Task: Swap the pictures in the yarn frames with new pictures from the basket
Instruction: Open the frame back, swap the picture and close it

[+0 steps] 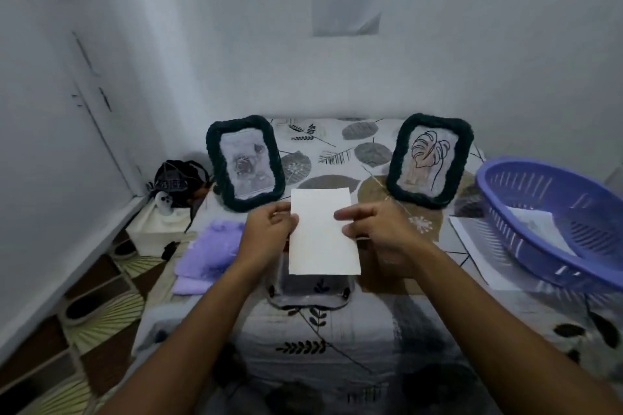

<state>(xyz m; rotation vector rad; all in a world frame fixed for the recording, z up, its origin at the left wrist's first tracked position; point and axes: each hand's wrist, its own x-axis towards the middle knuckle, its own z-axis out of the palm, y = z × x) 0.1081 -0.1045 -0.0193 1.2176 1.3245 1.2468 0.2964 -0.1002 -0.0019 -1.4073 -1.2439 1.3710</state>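
One blank-side card (323, 232) hung above the table's middle, pinched at its left edge by the left hand (268, 232) and at its right edge by the right hand (377, 229). Behind it stood two yarn frames, left (245, 163) and right (429, 160) (each holding a picture). One basket (553, 222) sat right, holding paper; one purple cloth (210, 251) lay left.

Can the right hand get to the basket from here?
Probably not yet. The path looks clear: the basket sits to the right of the right hand with only bare tablecloth between. But that hand and the left hand both hold the white sheet, so it must let go first.
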